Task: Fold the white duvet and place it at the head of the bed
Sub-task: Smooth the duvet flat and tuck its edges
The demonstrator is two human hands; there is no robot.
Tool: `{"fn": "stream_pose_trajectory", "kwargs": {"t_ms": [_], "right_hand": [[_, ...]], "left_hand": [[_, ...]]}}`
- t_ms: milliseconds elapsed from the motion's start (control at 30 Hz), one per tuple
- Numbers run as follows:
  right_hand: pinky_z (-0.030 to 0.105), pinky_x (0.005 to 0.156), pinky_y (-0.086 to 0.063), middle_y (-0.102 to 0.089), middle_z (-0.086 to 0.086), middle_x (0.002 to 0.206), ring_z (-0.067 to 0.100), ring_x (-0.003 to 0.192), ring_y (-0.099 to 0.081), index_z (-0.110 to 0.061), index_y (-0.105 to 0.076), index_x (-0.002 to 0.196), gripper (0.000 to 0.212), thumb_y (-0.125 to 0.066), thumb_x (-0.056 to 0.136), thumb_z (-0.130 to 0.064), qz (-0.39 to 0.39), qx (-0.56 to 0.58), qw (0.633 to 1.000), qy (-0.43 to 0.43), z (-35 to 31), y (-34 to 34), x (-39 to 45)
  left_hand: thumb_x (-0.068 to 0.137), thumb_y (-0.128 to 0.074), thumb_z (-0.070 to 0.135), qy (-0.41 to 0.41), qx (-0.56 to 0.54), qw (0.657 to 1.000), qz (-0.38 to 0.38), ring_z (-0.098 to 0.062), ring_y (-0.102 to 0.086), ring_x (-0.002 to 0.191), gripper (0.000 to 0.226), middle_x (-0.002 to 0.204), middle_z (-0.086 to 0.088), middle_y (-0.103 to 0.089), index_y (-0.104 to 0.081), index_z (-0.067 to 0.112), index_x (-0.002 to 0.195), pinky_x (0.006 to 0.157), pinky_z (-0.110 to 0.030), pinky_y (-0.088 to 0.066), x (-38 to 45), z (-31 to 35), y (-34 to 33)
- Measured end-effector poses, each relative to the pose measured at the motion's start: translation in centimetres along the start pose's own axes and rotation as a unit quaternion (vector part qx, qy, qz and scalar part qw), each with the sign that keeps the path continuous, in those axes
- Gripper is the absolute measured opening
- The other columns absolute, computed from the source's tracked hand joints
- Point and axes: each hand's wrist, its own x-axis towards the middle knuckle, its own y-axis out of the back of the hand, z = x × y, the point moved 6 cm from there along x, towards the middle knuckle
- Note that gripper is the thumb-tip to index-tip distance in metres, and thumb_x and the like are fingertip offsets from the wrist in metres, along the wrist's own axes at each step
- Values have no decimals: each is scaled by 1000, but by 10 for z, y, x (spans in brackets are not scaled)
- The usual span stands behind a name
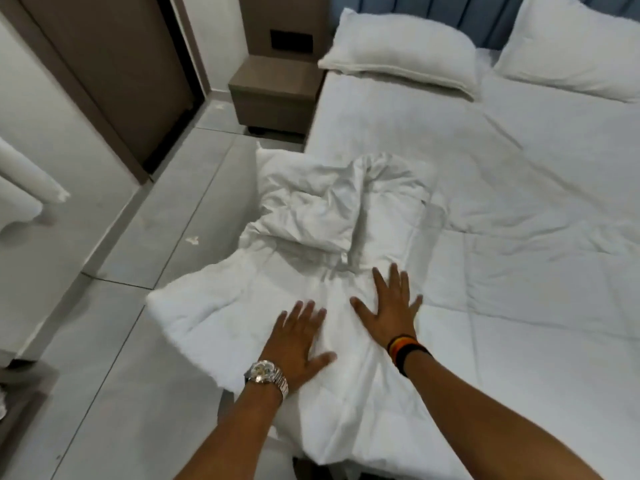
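Observation:
The white duvet (311, 216) lies bunched and partly folded along the left edge of the bed (519, 237), with a corner hanging out over the floor. Its far end is rumpled into loose folds. My left hand (298, 341), with a silver watch on the wrist, rests flat on the near part of the duvet, fingers spread. My right hand (389, 310), with dark bands on the wrist, presses flat on the duvet just right of the left hand, fingers apart. Neither hand grips the fabric.
Two white pillows (401, 50) (571, 46) lie at the head of the bed against a blue headboard. A brown bedside table (273, 95) stands left of the bed. Grey tiled floor (138, 306) and a brown door (114, 64) are on the left.

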Motion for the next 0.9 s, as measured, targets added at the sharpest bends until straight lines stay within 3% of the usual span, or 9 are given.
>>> {"fn": "stream_pose_trajectory", "kwargs": {"t_ms": [100,200,333,400,433,533,633,767,900], "right_hand": [[72,120,-2,33,-11,168,29,157,23,-62,11,155,100,-55,82,-82,-41,91,991,-85,46,-33,-31],[68,123,-13,24,-5,171,26,161,-2,-62,14,154,104,-64,86,-71,-41,182,979,-88,46,-57,-28],[28,119,-21,14,5,174,24,160,-14,-45,8,161,103,-70,94,-46,-34,246,966,-73,29,-69,-17],[20,115,-18,13,2,174,20,160,-12,-43,6,163,103,-71,94,-42,-20,272,960,-70,27,-70,-19],[19,115,-17,12,1,174,19,160,-11,-42,4,164,103,-72,95,-41,-14,281,957,-71,26,-70,-21],[20,116,-19,3,-4,175,15,159,-14,-41,0,165,101,-72,94,-40,8,297,951,-79,21,-71,-23],[29,126,-17,-2,-5,175,13,160,-9,-38,1,165,100,-70,95,-42,32,308,947,-86,0,-74,-26],[34,127,-18,-10,4,174,20,160,-13,-36,0,165,98,-69,96,-44,20,313,943,-106,-73,-99,-33],[46,130,-13,-1,12,174,25,161,-3,-36,0,165,95,-63,97,-53,-26,238,960,-148,-106,-121,-50]], "left_hand": [[76,-36,96,-55,3,991,-123,-16,18,156,115,167,8,24,13,36,161,126,-51,-3,-12,15,-36],[60,-48,102,-94,35,980,-172,-15,28,153,140,165,7,34,28,34,156,126,-49,10,-31,17,-40],[51,-59,99,-185,130,958,-178,-24,29,153,157,165,-3,34,29,25,156,121,-49,14,-56,7,-46],[65,-74,74,-211,182,944,-177,-29,22,155,146,167,-8,28,25,21,158,123,-56,5,-65,-1,-55],[74,-79,48,-218,191,942,-167,-31,17,156,135,168,-9,26,23,20,159,124,-59,-5,-66,-6,-57],[86,-56,-8,-217,168,947,-164,-33,12,156,111,166,-7,28,21,22,160,123,-57,-17,-64,-17,-53],[93,-42,-16,-237,178,933,-203,-35,11,156,96,164,-10,29,18,16,161,126,-53,-13,-63,-21,-44],[86,-53,-21,-216,222,922,-234,-40,16,154,106,166,-18,25,17,9,160,126,-53,-11,-91,-60,-18],[87,-43,-24,-235,241,911,-240,-44,12,154,98,167,-22,20,14,5,160,126,-55,-12,-111,-79,-8]]}}
